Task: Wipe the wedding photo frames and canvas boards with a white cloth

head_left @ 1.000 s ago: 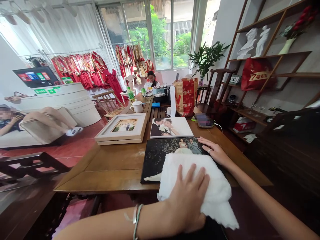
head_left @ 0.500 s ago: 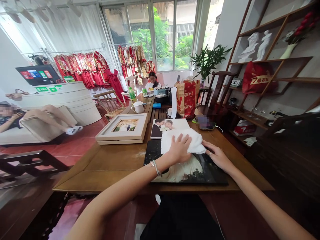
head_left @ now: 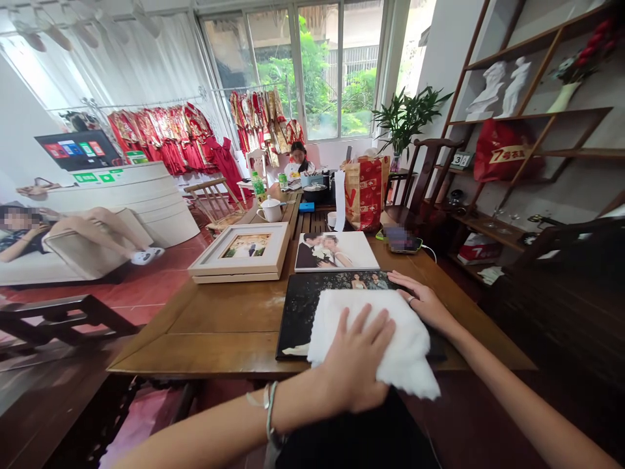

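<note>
My left hand (head_left: 359,361) lies flat, fingers spread, pressing a white cloth (head_left: 405,339) onto a dark photo panel (head_left: 305,303) with a couple on it, at the near edge of the wooden table (head_left: 219,326). The cloth covers the panel's near half and hangs over the table's edge. My right hand (head_left: 422,301) rests flat on the panel's right side, fingers stretched out, a ring on one finger.
A lighter wedding photo panel (head_left: 336,251) lies just beyond, a framed picture (head_left: 241,251) to its left, a phone (head_left: 403,241) to its right. A red bag (head_left: 364,189), teapot (head_left: 271,208) and pot stand further back. A person sits at the far end; another lies on a sofa (head_left: 73,251) left. Shelves stand right.
My left hand has slid the cloth from the panel's far part back to its near edge. My right hand has stayed on the panel's right side.
</note>
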{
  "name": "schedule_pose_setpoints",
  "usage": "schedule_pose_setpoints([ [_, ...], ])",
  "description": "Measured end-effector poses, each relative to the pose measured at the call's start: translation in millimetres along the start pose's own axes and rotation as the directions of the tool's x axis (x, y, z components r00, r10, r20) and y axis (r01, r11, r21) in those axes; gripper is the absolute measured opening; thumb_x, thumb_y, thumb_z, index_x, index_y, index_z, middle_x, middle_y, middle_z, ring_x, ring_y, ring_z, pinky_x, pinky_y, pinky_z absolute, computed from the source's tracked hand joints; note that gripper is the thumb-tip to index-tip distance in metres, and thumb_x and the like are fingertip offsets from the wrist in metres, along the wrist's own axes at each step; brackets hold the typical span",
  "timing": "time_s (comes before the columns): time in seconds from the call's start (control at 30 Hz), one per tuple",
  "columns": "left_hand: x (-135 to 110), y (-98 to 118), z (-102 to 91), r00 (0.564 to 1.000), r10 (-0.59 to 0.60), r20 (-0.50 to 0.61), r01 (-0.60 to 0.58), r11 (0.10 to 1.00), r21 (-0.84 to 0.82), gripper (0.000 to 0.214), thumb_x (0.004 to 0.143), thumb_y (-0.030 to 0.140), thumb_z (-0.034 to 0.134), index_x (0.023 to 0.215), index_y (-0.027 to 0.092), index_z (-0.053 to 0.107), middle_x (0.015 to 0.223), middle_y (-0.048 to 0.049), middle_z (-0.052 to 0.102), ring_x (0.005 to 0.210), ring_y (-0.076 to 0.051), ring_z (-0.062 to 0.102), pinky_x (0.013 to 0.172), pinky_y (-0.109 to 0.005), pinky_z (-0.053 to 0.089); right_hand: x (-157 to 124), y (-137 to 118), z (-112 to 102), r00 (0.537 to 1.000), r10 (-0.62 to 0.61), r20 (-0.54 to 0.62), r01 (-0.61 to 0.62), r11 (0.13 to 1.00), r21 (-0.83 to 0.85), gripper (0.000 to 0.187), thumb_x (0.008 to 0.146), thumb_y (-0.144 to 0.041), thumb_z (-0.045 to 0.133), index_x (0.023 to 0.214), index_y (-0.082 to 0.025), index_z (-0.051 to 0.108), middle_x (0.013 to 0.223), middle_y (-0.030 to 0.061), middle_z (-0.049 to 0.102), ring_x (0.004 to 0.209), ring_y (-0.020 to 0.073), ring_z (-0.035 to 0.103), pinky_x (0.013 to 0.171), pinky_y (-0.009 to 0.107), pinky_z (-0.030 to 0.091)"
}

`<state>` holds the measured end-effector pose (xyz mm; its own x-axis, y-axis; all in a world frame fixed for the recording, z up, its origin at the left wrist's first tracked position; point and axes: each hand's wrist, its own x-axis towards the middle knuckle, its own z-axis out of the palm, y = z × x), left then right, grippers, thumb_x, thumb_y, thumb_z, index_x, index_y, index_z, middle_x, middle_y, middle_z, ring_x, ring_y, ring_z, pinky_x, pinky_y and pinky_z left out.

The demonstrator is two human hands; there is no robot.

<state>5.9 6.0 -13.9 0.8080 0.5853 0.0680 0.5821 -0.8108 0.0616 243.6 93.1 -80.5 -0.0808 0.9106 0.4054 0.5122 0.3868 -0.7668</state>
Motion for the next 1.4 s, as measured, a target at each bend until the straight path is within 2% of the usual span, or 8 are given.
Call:
schedule_pose_setpoints([
  [0.3,62,-100,-8.4,0.975,-0.219,0.042,0.214,0.972,0.099,0.066,0.081,0.03,0.041,0.141,0.014,0.018,0.149,-0.0089,0.016,0.134,-0.03,0.014,0.104,-0.055,0.018,0,-2,0,0.999,0.035,0.002,-0.034,0.999,-0.037,0.035,0.081,-0.025,0.049,0.114,-0.025,0.061,0.131,0.0053,0.053,0.127,0.0223,0.041,0.109,0.046,0.026],
  [0.4,47,-90,-6.7,0.977,-0.211,0.031,0.207,0.973,0.101,0.069,0.079,0.03,0.043,0.141,0.014,0.018,0.149,-0.0094,0.014,0.134,-0.032,0.009,0.104,-0.056,0.014,0,-1,0,1.0,0.029,0.004,-0.029,0.999,-0.043,0.035,0.082,-0.025,0.048,0.115,-0.025,0.061,0.131,0.0052,0.053,0.127,0.0222,0.041,0.109,0.046,0.026],
  [0.63,-28,-3,2.2,0.999,0.018,0.031,-0.019,1.0,0.024,0.09,0.069,0.042,0.052,0.143,0.014,0.008,0.151,-0.0092,0.003,0.134,-0.034,-0.008,0.105,-0.059,0.002,0,2,0,1.0,0.008,0.004,-0.007,0.998,-0.058,0.035,0.081,-0.025,0.048,0.114,-0.023,0.061,0.13,0.0065,0.054,0.126,0.0231,0.042,0.108,0.046,0.028],
  [0.73,-43,17,1.9,0.996,0.07,0.056,-0.07,0.998,-0.005,0.093,0.069,0.046,0.052,0.143,0.013,0.007,0.151,-0.0094,0.001,0.134,-0.035,-0.01,0.104,-0.06,0.002,0,3,1,1.0,0.008,0.0,-0.008,0.998,-0.062,0.035,0.082,-0.024,0.048,0.114,-0.023,0.061,0.13,0.007,0.054,0.126,0.0227,0.042,0.108,0.046,0.028],
  [0.87,-31,0,-2.3,0.996,0.054,0.066,-0.055,0.998,0.008,0.089,0.071,0.042,0.051,0.143,0.015,0.007,0.151,-0.0077,0.003,0.135,-0.033,-0.004,0.106,-0.058,0.006,0,3,1,1.0,0.009,-0.004,-0.009,0.999,-0.052,0.035,0.081,-0.024,0.048,0.113,-0.024,0.061,0.129,0.0061,0.054,0.126,0.0225,0.043,0.108,0.046,0.028],
  [1.17,26,-101,-19.0,0.986,-0.152,0.067,0.146,0.985,0.094,0.072,0.075,0.025,0.043,0.141,0.012,0.017,0.149,-0.009,0.015,0.135,-0.03,0.011,0.106,-0.053,0.014,-1,-1,0,1.0,0.03,-0.003,-0.03,0.998,-0.052,0.035,0.082,-0.025,0.049,0.114,-0.025,0.061,0.131,0.0048,0.053,0.126,0.0232,0.042,0.109,0.046,0.027],
  [1.27,13,-100,-20.5,0.988,-0.144,0.063,0.137,0.986,0.093,0.075,0.072,0.023,0.045,0.141,0.012,0.016,0.15,-0.0087,0.013,0.135,-0.03,0.008,0.106,-0.054,0.012,0,-1,0,1.0,0.027,-0.002,-0.027,0.998,-0.058,0.035,0.082,-0.026,0.049,0.114,-0.025,0.061,0.131,0.0048,0.053,0.126,0.0234,0.042,0.109,0.047,0.027],
  [1.4,-24,-59,-18.7,0.988,-0.083,0.131,0.075,0.995,0.065,0.089,0.064,0.023,0.05,0.143,0.015,0.011,0.15,-0.0074,0.006,0.136,-0.031,0.0,0.106,-0.056,0.006,-1,3,0,1.0,0.017,0.003,-0.017,0.998,-0.063,0.035,0.082,-0.026,0.049,0.115,-0.026,0.06,0.131,0.0042,0.053,0.126,0.0233,0.042,0.108,0.046,0.028],
])
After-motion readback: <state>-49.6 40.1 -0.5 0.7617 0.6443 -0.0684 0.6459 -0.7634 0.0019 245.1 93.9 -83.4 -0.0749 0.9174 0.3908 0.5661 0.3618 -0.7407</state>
